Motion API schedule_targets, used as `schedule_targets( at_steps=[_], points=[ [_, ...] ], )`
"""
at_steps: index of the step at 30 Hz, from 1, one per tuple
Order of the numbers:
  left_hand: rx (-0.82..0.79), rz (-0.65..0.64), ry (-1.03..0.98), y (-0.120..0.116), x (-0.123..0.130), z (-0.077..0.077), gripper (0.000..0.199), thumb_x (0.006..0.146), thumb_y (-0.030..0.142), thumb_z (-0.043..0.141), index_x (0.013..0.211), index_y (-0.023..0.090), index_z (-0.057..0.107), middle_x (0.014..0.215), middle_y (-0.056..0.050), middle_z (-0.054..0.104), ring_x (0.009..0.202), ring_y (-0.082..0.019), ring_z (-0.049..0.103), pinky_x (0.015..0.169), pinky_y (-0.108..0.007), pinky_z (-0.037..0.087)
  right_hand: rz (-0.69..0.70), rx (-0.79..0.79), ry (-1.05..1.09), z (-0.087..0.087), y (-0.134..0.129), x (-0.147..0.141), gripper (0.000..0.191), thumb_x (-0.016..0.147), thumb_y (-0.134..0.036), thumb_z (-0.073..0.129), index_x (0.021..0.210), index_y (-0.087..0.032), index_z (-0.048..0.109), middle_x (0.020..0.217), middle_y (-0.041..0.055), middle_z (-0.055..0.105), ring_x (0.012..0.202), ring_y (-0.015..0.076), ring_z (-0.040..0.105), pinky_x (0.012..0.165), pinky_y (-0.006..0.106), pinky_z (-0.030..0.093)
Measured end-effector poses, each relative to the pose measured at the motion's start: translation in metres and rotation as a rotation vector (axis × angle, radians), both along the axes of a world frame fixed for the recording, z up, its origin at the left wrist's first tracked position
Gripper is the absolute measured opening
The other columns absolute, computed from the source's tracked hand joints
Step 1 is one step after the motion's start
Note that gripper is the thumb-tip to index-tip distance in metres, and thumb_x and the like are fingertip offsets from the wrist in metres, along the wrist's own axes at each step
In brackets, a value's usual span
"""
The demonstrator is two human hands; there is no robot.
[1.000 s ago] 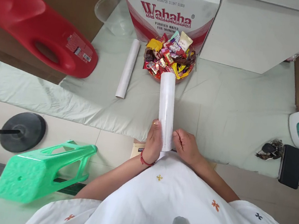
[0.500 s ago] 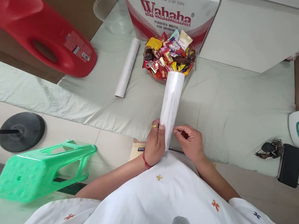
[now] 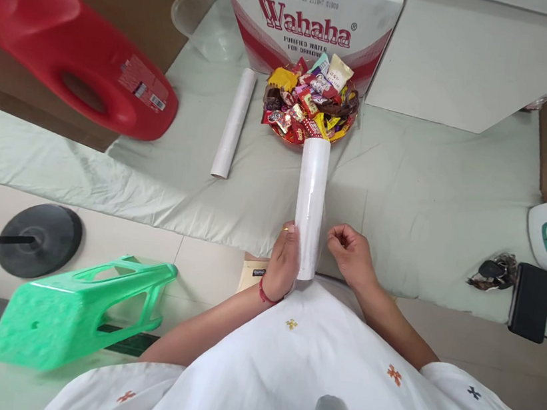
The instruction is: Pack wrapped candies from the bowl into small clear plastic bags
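A glossy white roll [image 3: 310, 203], wrapped in what looks like clear film, stands up in front of me with its far end close to a plate of wrapped candies [image 3: 311, 106]. My left hand [image 3: 282, 260] grips the lower left side of it, the fingers partly hidden behind. Just to the right, apart from the roll, my right hand [image 3: 352, 252] is closed in a pinch; anything thin between its fingertips cannot be made out. A second, thinner white tube [image 3: 234, 122] lies on the pale green cloth [image 3: 407, 182] to the left.
Behind the candies stands a Wahaha carton [image 3: 309, 8], with a white box [image 3: 454, 54] beside it. A red jug [image 3: 131, 95] and a clear plastic tub [image 3: 211, 25] are at left. A phone [image 3: 531, 303] and keys [image 3: 494, 269] lie at right. A green stool [image 3: 47, 320] is below.
My right hand has moved a little to the right, away from the roll. The roll has turned and shifted slightly in my left hand, whose thumb has moved.
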State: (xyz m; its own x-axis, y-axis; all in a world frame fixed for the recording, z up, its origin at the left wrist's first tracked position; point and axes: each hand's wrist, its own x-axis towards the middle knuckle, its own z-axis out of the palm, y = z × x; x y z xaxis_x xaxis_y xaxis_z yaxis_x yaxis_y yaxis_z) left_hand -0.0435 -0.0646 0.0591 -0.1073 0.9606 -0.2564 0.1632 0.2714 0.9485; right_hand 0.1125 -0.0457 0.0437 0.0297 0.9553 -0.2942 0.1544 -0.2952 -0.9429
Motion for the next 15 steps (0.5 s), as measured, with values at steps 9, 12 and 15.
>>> schedule_targets(
  at_steps=[9, 12, 15],
  points=[
    [0.016, -0.053, -0.043, -0.003, 0.01, -0.002, 0.055, 0.105, 0.066, 0.026, 0.103, 0.022, 0.057, 0.096, -0.006, 0.062, 0.088, -0.019, 0.058, 0.084, -0.037, 0.05, -0.145, 0.278, -0.159, -0.003, 0.011, -0.025, 0.034, 0.103, -0.054, 0.046, 0.086, -0.025, 0.049, 0.077, -0.0011, 0.058, 0.069, 0.0161, 0.053, 0.066, 0.031, 0.044],
    [-0.008, -0.067, -0.051, -0.004, 0.01, -0.001, 0.058, 0.102, 0.071, 0.029, 0.108, 0.021, 0.056, 0.099, -0.007, 0.064, 0.089, -0.02, 0.059, 0.085, -0.038, 0.05, -0.15, 0.351, -0.279, -0.007, 0.016, -0.025, 0.033, 0.105, -0.05, 0.041, 0.083, -0.026, 0.043, 0.071, -0.0027, 0.054, 0.065, 0.0158, 0.05, 0.065, 0.032, 0.04],
    [-0.088, -0.075, -0.122, -0.004, 0.008, -0.003, 0.057, 0.099, 0.073, 0.041, 0.114, 0.02, 0.055, 0.104, -0.008, 0.066, 0.093, -0.022, 0.061, 0.085, -0.038, 0.049, -0.174, 0.34, -0.293, -0.016, 0.019, -0.02, 0.035, 0.105, -0.052, 0.038, 0.083, -0.026, 0.042, 0.072, -0.0026, 0.054, 0.066, 0.0166, 0.05, 0.065, 0.032, 0.04]
  ],
)
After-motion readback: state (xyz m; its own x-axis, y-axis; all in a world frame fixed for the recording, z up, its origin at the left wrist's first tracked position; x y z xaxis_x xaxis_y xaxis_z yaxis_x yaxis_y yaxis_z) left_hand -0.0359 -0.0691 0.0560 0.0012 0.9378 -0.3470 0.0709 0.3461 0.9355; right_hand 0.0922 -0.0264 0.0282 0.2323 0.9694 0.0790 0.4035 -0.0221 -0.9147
